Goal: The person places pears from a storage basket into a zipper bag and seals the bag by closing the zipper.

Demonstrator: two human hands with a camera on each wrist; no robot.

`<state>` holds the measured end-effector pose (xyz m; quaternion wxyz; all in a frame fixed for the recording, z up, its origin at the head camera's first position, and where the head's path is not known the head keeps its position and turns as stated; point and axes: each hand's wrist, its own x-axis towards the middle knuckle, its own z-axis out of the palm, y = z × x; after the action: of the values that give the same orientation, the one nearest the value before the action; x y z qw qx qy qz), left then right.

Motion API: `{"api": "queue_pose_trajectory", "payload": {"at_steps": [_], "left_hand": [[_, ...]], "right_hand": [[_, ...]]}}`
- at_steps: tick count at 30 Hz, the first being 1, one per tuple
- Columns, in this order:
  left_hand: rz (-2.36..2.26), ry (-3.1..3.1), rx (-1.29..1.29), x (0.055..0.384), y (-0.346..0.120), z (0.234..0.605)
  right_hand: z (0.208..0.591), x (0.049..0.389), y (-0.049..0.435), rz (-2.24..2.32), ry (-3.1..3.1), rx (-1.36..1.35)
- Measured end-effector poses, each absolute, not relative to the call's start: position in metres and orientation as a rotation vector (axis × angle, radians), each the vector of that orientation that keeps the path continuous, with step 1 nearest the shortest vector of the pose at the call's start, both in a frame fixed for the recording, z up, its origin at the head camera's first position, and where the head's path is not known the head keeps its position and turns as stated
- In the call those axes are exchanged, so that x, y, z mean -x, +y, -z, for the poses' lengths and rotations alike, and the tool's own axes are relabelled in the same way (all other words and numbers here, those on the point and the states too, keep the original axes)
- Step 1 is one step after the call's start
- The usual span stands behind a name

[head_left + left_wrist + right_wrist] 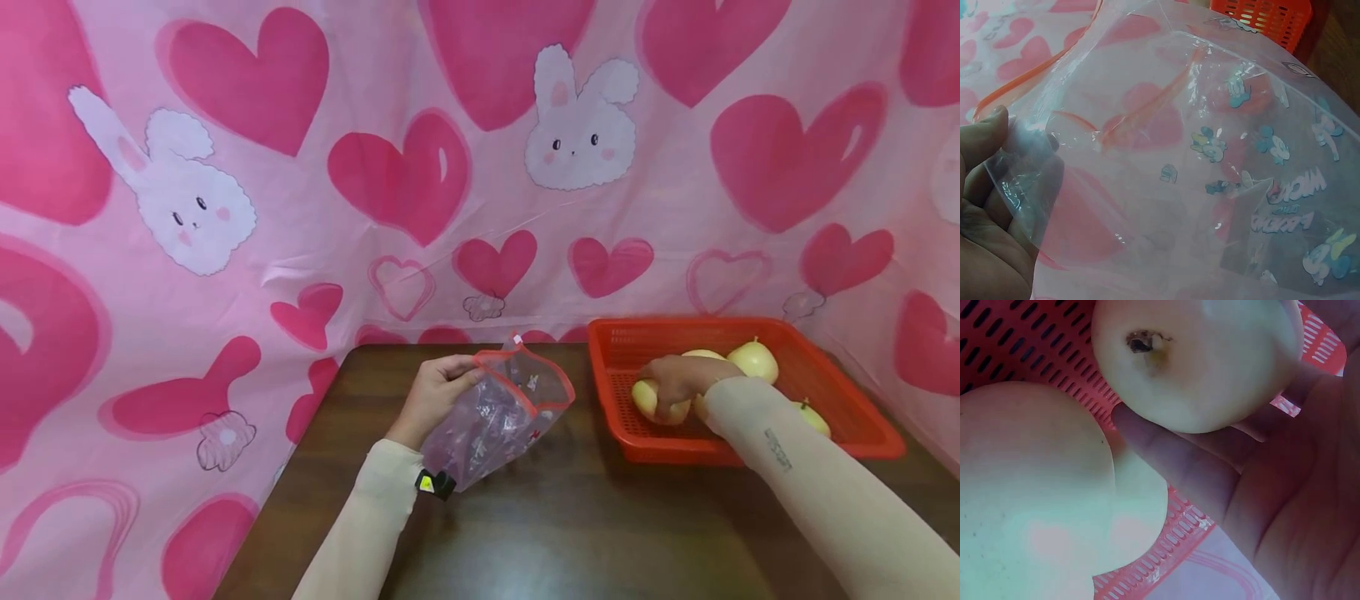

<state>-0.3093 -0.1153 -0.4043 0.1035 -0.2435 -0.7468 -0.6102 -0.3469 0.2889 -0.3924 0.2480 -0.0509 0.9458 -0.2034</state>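
My left hand (438, 396) pinches the rim of a clear zip bag (487, 425) between thumb and fingers. The bag has an orange-red zip edge, and its mouth gapes toward the right. Cartoon prints (1210, 147) show on its film in the left wrist view. Inside the red basket, my right hand (678, 377) grips a round, pale yellow pear (1210, 369), fingers curled round its side. More pears (753, 361) lie beside and behind that hand, partly hidden by the hand and sleeve.
The red plastic basket (637, 451) with slotted walls stands at the right of the dark wooden table (525, 533). Behind the table hangs a pink cloth (525, 208) printed with hearts and rabbits. A small black device (437, 484) sits at the left wrist.
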Motion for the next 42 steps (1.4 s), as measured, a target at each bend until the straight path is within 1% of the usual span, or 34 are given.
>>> {"api": "queue_pose_trajectory", "payload": {"at_steps": [5, 9, 12, 16, 19, 26, 35, 42], "left_hand": [[1.805, -2.241, 0.665, 0.311, -0.120, 0.405], [1.818, -2.280, 0.611, 0.309, -0.128, 0.405], [1.823, -2.296, 0.591, 0.302, -0.134, 0.398], [1.830, -2.300, 0.582, 0.293, -0.140, 0.388], [1.847, -2.294, 0.587, 0.292, -0.143, 0.388], [1.839, -2.283, 0.606, 0.295, -0.148, 0.390], [1.821, -2.309, 0.577, 0.300, -0.150, 0.390], [1.833, -2.274, 0.598, 0.318, -0.155, 0.410]], "right_hand": [[0.388, 0.349, 0.286, 0.633, 2.587, 0.130], [0.387, 0.354, 0.278, 0.517, 2.615, 0.247], [0.384, 0.361, 0.270, 0.415, 2.645, 0.335], [0.379, 0.368, 0.261, 0.388, 2.665, 0.434], [0.377, 0.371, 0.257, 0.339, 2.688, 0.506], [0.375, 0.376, 0.251, 0.299, 2.701, 0.536], [0.360, 0.383, 0.245, 0.286, 2.756, 0.633], [0.355, 0.380, 0.237, 0.310, 2.791, 0.722]]}}
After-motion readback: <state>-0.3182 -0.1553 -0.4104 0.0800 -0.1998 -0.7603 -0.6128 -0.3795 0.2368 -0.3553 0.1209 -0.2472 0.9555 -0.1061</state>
